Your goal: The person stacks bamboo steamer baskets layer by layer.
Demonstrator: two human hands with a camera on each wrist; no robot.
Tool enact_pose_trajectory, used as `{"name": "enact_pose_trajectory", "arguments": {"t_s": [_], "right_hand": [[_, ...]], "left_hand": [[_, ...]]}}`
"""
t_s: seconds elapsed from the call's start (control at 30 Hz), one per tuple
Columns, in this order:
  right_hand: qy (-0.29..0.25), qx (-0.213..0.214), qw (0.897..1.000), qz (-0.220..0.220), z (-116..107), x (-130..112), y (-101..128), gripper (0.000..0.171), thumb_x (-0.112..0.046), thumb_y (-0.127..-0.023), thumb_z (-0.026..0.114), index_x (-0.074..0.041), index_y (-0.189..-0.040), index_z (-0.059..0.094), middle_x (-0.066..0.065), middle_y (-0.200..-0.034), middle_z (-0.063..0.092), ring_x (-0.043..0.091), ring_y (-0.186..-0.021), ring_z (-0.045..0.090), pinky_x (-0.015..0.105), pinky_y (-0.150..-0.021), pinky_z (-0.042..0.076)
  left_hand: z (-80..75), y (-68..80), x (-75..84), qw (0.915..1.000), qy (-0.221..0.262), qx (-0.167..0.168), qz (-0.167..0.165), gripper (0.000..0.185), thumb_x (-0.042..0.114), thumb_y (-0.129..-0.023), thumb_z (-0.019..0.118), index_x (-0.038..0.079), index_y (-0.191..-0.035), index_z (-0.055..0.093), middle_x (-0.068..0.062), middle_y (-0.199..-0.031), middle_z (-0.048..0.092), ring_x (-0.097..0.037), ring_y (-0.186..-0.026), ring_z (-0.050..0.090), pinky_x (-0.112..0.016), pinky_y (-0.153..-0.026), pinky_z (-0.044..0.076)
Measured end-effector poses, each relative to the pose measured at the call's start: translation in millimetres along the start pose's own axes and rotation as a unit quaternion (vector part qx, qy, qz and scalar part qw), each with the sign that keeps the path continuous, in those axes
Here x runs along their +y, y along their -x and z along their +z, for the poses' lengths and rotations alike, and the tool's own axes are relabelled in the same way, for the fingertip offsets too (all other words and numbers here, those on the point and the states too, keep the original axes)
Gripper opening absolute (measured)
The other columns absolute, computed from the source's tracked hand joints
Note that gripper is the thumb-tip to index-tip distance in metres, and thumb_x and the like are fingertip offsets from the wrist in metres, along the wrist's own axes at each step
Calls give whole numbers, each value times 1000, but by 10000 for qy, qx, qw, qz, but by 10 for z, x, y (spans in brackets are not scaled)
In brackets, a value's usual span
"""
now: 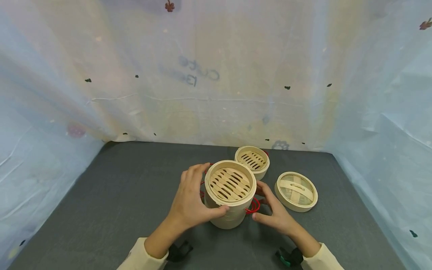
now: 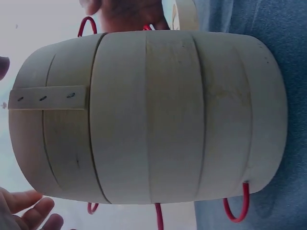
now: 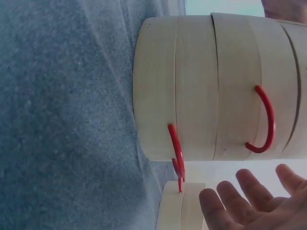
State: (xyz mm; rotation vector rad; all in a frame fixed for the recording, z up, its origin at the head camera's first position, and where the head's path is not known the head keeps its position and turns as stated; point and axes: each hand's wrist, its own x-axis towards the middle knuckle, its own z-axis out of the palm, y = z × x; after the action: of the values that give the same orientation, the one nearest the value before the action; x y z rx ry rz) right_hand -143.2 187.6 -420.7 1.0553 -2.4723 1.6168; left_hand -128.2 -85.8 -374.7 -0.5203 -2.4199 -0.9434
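A stack of three round bamboo steamer baskets point(image 1: 229, 215) stands upright, its slatted top basket facing up. Red loop handles point(image 3: 271, 120) stick out at the sides. My left hand point(image 1: 189, 200) spans the stack's left side near the rim. In the left wrist view its fingertips point(image 2: 36, 206) are right at the top basket's edge, while the thumb stands a little off the wall. On the other side, my right hand point(image 1: 275, 212) is beside the stack with fingers spread. A gap separates the right fingertips point(image 3: 247, 182) from the bamboo wall in the right wrist view.
Just behind the stack sits another slatted steamer basket point(image 1: 258, 168) with a red handle. A bamboo lid point(image 1: 297, 191) with a crossed strap lies to the right. Dark cloth covers the table point(image 1: 135, 187); pale sheeting point(image 1: 216, 75) hangs around its back and sides.
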Motion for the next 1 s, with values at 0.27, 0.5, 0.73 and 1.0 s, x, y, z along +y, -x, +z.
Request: {"name": "enact_pose_trajectory", "arguments": {"t_s": [0.27, 0.5, 0.73, 1.0], "right_hand": [[235, -59, 9994, 234, -116, -66, 60, 70, -11, -85, 59, -17, -149, 31, 9, -146, 42, 2, -131, 40, 44, -92, 43], [751, 24, 9969, 239, -217, -94, 64, 63, -11, -82, 62, -19, -142, 44, -1, -139, 51, 3, -130, 44, 45, -97, 40], [1433, 275, 9893, -22, -305, -86, -15, 52, -6, -82, 62, -15, -133, 53, 1, -129, 58, 9, -123, 50, 33, -99, 40], [2147, 658, 9742, -235, -412, -47, -131, 52, -10, -80, 69, -9, -131, 55, 3, -123, 61, 19, -115, 56, 37, -95, 44]], "left_hand": [[14, 38, -31, 9974, 183, -410, -558, 105, 61, -57, 82, 18, -144, 42, -3, -134, 48, -19, -106, 46, -36, -76, 46], [49, 50, -56, 9958, 272, -535, -697, 106, 59, -56, 83, 21, -145, 39, 1, -135, 47, -20, -113, 46, -36, -78, 46], [82, 58, -66, 9949, 318, -523, -797, 107, 61, -55, 83, 25, -146, 39, 3, -134, 47, -16, -115, 45, -32, -76, 46], [97, 64, -77, 9942, 521, -499, -796, 106, 59, -55, 84, 26, -145, 39, 4, -133, 47, -14, -114, 45, -33, -78, 45]]}}
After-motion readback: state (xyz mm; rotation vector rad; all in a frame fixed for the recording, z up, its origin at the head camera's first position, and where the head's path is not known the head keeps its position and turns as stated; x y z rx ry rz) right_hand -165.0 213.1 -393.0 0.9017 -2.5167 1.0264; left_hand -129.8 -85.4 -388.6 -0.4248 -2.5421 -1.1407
